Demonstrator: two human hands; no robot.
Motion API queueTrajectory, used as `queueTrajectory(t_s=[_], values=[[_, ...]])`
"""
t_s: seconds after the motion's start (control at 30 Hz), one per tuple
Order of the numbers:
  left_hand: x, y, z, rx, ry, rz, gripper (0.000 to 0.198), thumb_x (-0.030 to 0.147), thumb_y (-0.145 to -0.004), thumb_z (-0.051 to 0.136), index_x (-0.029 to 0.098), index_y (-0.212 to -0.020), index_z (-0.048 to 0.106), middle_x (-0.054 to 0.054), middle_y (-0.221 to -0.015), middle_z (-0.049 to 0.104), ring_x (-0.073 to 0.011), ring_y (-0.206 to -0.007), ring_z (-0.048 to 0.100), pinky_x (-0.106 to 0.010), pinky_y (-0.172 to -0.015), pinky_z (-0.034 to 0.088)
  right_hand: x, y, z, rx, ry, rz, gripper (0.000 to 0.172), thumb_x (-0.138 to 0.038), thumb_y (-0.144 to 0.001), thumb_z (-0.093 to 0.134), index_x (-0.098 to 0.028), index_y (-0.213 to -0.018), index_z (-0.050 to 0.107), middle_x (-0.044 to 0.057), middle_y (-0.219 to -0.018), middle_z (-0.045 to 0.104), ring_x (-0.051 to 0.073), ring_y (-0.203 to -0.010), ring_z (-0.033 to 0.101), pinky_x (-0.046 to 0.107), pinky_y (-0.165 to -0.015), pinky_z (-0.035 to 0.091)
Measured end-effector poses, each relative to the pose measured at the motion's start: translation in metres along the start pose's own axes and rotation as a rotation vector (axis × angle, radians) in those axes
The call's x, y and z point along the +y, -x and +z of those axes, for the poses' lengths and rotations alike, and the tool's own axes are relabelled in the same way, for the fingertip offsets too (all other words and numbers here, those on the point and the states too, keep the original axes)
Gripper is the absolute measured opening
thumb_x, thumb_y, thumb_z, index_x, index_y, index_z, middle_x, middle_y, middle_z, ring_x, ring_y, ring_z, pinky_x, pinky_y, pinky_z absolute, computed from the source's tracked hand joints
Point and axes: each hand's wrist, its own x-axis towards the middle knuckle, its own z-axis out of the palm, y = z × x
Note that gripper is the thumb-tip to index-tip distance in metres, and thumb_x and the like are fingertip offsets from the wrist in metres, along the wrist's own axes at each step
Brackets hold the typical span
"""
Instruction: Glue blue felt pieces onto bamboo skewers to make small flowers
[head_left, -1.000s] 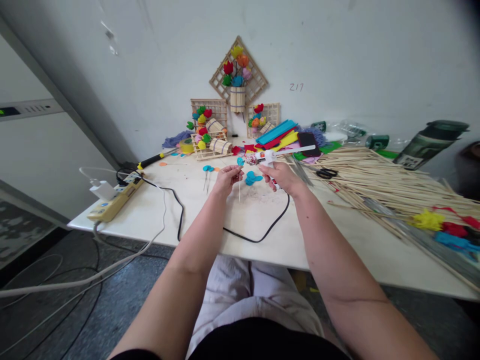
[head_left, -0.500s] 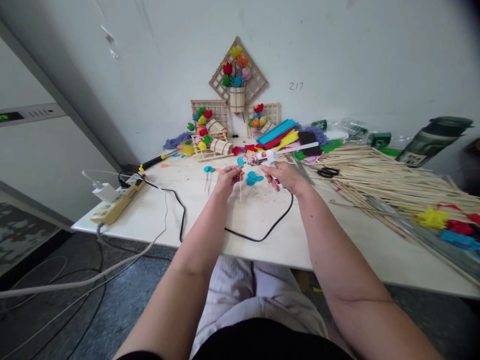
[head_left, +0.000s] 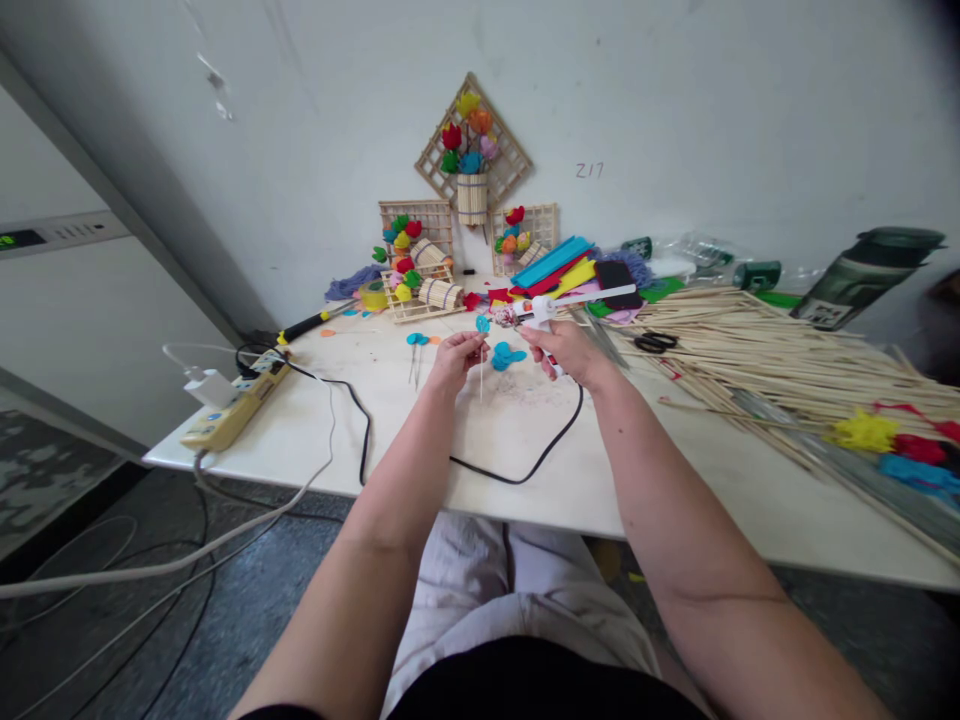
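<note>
My left hand [head_left: 456,360] pinches a thin pale stem [head_left: 481,382] that points down, with a small blue petal piece [head_left: 483,325] at its top. My right hand [head_left: 566,350] is wrapped round the handle of a white hot glue gun [head_left: 538,311]. A long glue stick [head_left: 596,296] juts from the gun's back, and its nozzle points left toward the blue piece. Whether the nozzle touches it I cannot tell. Loose blue petals [head_left: 507,356] lie on the table between my hands. Blue-topped stems [head_left: 415,342] rest left of my left hand.
A power strip [head_left: 236,402] with plugs sits at the table's left edge. The gun's black cord [head_left: 517,480] loops across the front. Thin wooden sticks [head_left: 780,360], scissors [head_left: 656,342] and a dark bottle [head_left: 866,278] are at right. Lattice panels with flowers [head_left: 420,235] stand behind.
The glue gun's nozzle has drawn slightly away from the blue piece, or nearly so; both hands otherwise keep their grips. The view has shifted very slightly.
</note>
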Motion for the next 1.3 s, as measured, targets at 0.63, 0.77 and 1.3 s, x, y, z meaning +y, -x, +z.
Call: queueTrajectory(t_s=[0.63, 0.77, 1.3], values=[[-0.0021, 0.0001, 0.0001, -0.061, -0.038, -0.015, 0.027, 0.031, -0.057, 0.077, 0.013, -0.070, 0.062, -0.001, -0.061, 0.061, -0.0083, -0.054, 0.054, -0.024, -0.057, 0.042, -0.0007, -0.0001, 0.0015, 0.021, -0.014, 0.011, 0.031, -0.041, -0.079, 0.061, -0.017, -0.064, 0.049, -0.003, -0.052, 0.050, 0.006, -0.033, 0.041, 0.020, -0.030, 0.034], [-0.0018, 0.0001, 0.0003, -0.041, -0.028, -0.009, 0.027, 0.030, -0.058, 0.077, 0.013, -0.071, 0.062, 0.000, -0.059, 0.060, -0.0085, -0.053, 0.053, -0.024, -0.056, 0.041, 0.0004, 0.0001, -0.0002, 0.016, -0.005, -0.008, 0.032, -0.042, -0.079, 0.061, -0.017, -0.062, 0.048, -0.003, -0.052, 0.050, 0.006, -0.033, 0.042, 0.021, -0.030, 0.034], [-0.0009, 0.0015, 0.0021, -0.044, -0.046, -0.019, 0.029, 0.033, -0.055, 0.078, 0.013, -0.069, 0.062, -0.001, -0.059, 0.060, -0.0080, -0.052, 0.052, -0.023, -0.054, 0.040, 0.0013, -0.0006, 0.0012, -0.003, -0.012, -0.009, 0.031, -0.042, -0.078, 0.061, -0.017, -0.064, 0.048, -0.004, -0.052, 0.050, 0.006, -0.033, 0.042, 0.020, -0.030, 0.034]])
